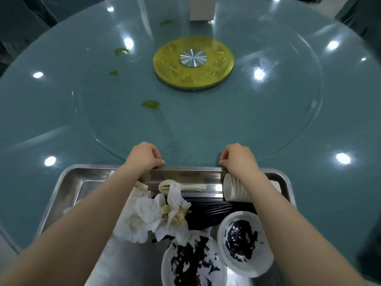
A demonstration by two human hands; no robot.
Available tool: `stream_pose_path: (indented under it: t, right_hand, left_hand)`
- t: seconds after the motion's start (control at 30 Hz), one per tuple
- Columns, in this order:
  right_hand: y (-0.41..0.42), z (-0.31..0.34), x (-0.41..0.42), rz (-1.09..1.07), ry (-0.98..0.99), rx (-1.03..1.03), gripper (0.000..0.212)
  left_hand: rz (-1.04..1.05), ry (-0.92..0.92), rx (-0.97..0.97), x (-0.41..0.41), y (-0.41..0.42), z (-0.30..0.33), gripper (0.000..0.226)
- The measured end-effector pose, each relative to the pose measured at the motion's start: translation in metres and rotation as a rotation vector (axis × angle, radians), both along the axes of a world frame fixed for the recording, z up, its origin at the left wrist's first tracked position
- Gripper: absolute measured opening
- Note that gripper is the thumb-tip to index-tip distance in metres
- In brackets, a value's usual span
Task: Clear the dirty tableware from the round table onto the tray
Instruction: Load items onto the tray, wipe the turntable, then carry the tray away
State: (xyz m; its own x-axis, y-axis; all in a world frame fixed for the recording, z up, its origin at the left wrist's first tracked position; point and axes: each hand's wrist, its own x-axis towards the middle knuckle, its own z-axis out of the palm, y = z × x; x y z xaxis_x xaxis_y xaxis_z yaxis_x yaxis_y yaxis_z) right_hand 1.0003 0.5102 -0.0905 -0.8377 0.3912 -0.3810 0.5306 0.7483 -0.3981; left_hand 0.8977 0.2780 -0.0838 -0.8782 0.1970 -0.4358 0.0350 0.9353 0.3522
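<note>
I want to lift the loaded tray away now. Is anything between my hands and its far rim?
Nothing visible. The left hand and right hand already grip the tray by its far rim; the paper cups lie just below the right wrist.

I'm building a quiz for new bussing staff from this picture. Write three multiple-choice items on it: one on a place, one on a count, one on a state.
1. Where do the stacked paper cups lie?
A. on the tray, beside the right arm
B. on the gold disc
C. on the floor

2. How many dirty white plates are on the tray?
A. none
B. two
C. five

3. What are the hands doing?
A. hanging idle
B. wiping the table
C. both gripping the tray's far rim

Answers:
1. A, the cups lie on their side inside the tray.
2. B, one plate and another, both smeared dark.
3. C, left hand and right hand curl over the rim.
</note>
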Motion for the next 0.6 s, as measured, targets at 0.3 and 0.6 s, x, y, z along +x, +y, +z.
stream_pose_path:
  t: [0.3, 0.6]
  right_hand:
    - [-0.022, 0.016, 0.010, 0.047, 0.236, 0.000, 0.003]
    - [-0.107, 0.014, 0.060, 0.156, 0.135, -0.256, 0.017]
  left_hand:
    - [0.262, -0.067, 0.369, 0.002, -0.016, 0.005, 0.007]
    - [0.330, -0.142, 0.646, 0.102, -0.085, 0.018, 0.031]
